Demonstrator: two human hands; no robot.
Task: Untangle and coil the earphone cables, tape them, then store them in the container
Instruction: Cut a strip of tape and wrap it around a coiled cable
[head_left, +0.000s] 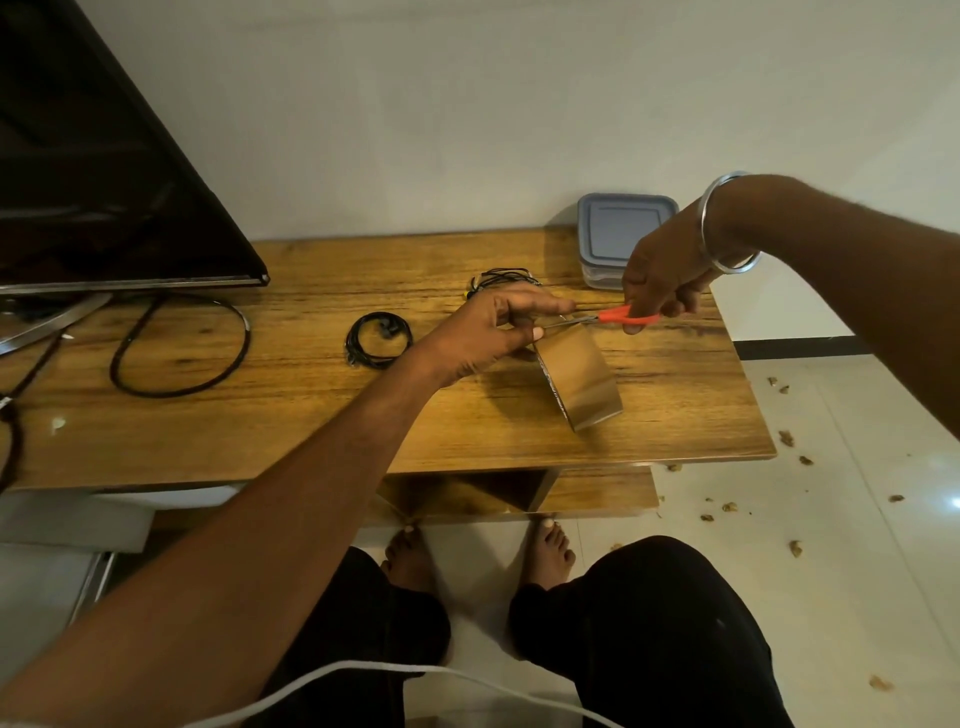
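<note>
Hands (488, 332) (662, 280) holding glossy tape roll (582, 384), orange-handled scissors (618, 318), grainy wooden table (311, 405)

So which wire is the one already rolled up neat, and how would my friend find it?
Start at the wooden table with the big black TV on its left part. Just right of the TV's loose thick cable loop, left of the left hand, lies the coiled earphone cable. It is a small, tight black ring, unlike the messy earphone bundle farther back.
</note>
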